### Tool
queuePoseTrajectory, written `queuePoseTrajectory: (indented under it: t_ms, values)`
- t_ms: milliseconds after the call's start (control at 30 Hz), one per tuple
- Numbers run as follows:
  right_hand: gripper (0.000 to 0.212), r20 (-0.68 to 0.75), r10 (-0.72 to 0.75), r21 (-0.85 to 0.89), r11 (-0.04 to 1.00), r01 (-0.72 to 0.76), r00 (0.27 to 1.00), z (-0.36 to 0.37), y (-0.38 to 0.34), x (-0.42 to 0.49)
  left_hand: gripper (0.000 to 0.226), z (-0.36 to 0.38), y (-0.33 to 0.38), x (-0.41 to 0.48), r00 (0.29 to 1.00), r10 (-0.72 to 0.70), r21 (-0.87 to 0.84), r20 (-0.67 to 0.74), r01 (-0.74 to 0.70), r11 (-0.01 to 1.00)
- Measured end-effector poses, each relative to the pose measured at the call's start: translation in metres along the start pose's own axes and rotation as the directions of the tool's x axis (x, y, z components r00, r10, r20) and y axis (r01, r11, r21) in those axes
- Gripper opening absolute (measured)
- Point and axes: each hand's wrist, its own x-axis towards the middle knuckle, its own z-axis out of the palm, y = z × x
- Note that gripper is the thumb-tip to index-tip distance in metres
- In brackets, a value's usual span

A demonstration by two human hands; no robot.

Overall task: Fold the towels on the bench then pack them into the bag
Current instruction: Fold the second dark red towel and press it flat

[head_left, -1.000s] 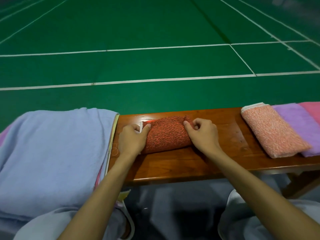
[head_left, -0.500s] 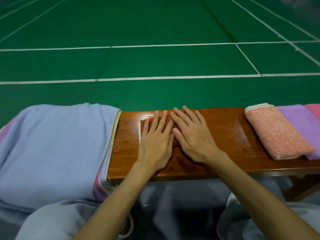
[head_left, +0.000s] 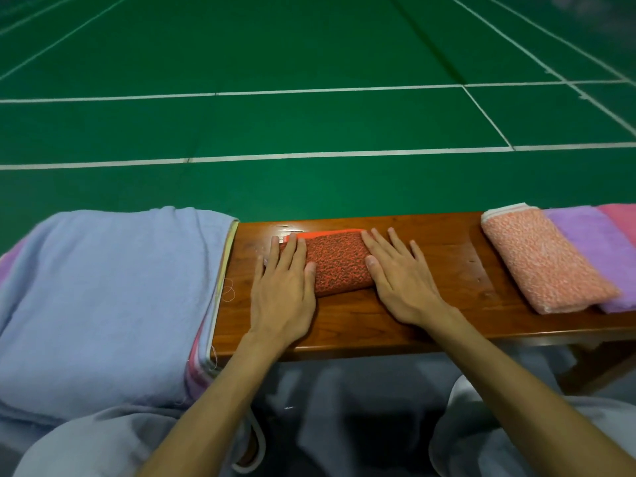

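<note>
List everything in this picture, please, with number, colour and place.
red towel: 1, speckled red-orange, folded, middle of the bench
peach towel: 1, pale orange, folded, right part of the bench
purple towel: 1, purple, right of the peach towel
pink towel: 1, pink, far right, cut off by the picture edge
blue cloth: 1, light blue, on top of a pile at the bench's left end
bench: 1, brown wood
floor: green, white lines, beyond the bench
legs: 2, grey trousers, bottom
left hand: flat on the red towel's left end
right hand: flat, touching its right end
</note>
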Motion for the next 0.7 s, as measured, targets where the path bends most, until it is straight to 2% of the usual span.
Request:
queuePoseTrajectory:
  t_ms: [100, 167, 200, 267, 333, 400, 433, 500, 567, 633, 667, 700]
  values:
    - [0.069, 0.006, 0.022, 0.056, 0.998, -0.022, 1.000, -0.005, -0.002, 0.000, 0.064, -0.003, -0.008, 0.004, 0.998, -0.043, -0.232, 0.036, 0.050, 0.971]
    - [0.072, -0.016, 0.044, 0.139, 0.989, -0.042, 0.999, -0.015, -0.003, 0.002, 0.058, -0.012, -0.012, 0.005, 0.983, -0.181, -0.383, 0.015, 0.173, 0.908]
    - [0.077, -0.050, 0.075, 0.198, 0.978, -0.064, 0.996, -0.020, -0.004, 0.002, 0.057, -0.018, -0.012, 0.005, 0.957, -0.290, -0.377, -0.022, 0.261, 0.889]
    - [0.087, -0.113, 0.238, 0.317, 0.929, -0.192, 0.965, -0.031, -0.008, 0.006, 0.075, -0.030, -0.014, 0.006, 0.889, -0.453, -0.176, -0.062, 0.437, 0.882]
    - [0.087, -0.057, 0.442, 0.380, 0.839, -0.390, 0.895, -0.039, -0.012, 0.013, 0.100, -0.040, -0.014, 0.010, 0.859, -0.511, -0.041, 0.020, 0.511, 0.858]
    - [0.083, 0.049, 0.520, 0.311, 0.804, -0.507, 0.853, -0.042, -0.022, 0.017, 0.116, -0.044, -0.009, 0.015, 0.846, -0.522, -0.042, 0.114, 0.529, 0.848]
    - [0.082, 0.080, 0.524, 0.274, 0.806, -0.524, 0.848, -0.043, -0.028, 0.017, 0.115, -0.045, -0.004, 0.017, 0.843, -0.519, -0.040, 0.140, 0.528, 0.848]
    - [0.080, 0.111, 0.527, 0.218, 0.814, -0.538, 0.842, -0.046, -0.038, 0.016, 0.100, -0.043, 0.005, 0.020, 0.843, -0.511, -0.037, 0.169, 0.523, 0.851]
    - [0.071, 0.136, 0.524, 0.232, 0.808, -0.541, 0.841, -0.046, -0.039, 0.017, 0.088, -0.040, 0.008, 0.025, 0.823, -0.521, -0.098, 0.226, 0.552, 0.828]
    - [0.059, 0.161, 0.517, 0.351, 0.766, -0.539, 0.841, -0.045, -0.036, 0.019, 0.087, -0.039, 0.007, 0.030, 0.786, -0.527, -0.219, 0.323, 0.604, 0.766]
    - [0.057, 0.183, 0.503, 0.469, 0.710, -0.525, 0.845, -0.045, -0.034, 0.019, 0.082, -0.040, 0.007, 0.033, 0.773, -0.521, -0.292, 0.364, 0.625, 0.724]
    - [0.055, 0.214, 0.490, 0.619, 0.601, -0.505, 0.845, -0.044, -0.031, 0.019, 0.068, -0.044, 0.011, 0.034, 0.768, -0.505, -0.378, 0.395, 0.637, 0.672]
